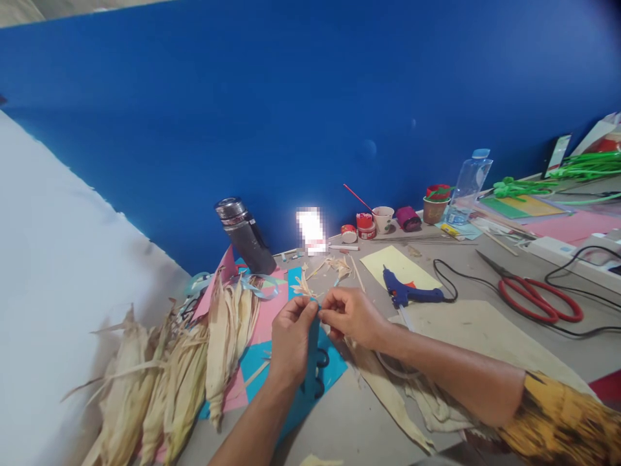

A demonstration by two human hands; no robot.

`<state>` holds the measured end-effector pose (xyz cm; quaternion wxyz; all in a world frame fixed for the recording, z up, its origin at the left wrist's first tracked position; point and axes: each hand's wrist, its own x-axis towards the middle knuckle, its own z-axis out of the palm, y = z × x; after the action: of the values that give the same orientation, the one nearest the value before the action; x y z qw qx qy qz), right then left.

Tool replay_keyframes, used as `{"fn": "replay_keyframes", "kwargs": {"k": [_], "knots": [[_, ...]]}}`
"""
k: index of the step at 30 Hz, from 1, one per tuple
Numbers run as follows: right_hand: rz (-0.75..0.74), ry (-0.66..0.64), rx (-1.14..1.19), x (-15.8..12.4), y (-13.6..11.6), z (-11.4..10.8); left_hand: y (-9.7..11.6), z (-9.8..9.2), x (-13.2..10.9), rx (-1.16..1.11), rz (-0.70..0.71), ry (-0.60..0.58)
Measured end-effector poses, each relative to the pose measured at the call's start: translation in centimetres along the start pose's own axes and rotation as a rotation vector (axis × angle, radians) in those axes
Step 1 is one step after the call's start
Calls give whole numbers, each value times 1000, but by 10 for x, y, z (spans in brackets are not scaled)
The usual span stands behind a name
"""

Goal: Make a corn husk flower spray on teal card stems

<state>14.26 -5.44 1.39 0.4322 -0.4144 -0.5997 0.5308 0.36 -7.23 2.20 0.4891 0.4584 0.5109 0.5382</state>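
Pale, frilled dried-husk strips (303, 285): could tear if tugged.
Left hand (292, 333): seemingly pinching their base.
Right hand (356, 318): fingertips bunched; cannot tell whether pinching anything.

Readable lettering: none. Vacuum flask (245, 236), beyond and left of the left hand (291, 333): pale label, illegible. Paper cup (383, 221), beyond the right hand (352, 317): green print, too small to make out.
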Motion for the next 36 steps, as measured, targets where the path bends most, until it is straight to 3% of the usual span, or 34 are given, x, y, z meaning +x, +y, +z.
{"fn": "replay_keyframes", "kwargs": {"k": [7,16,22,30,36], "knots": [[6,12,71,-2,-5,1,1,3,-3,-44,14,-37],[7,-8,105,-1,-5,0,-1,2,2,-299,-102,-13],[-12,-42,117,0,-3,-1,0,2,3,-321,-115,27],[-74,-14,35,0,-2,-1,1,-2,5,-312,-129,-51],[-98,-44,-44,0,-1,-3,2,-4,7,-343,-168,-28]]}}
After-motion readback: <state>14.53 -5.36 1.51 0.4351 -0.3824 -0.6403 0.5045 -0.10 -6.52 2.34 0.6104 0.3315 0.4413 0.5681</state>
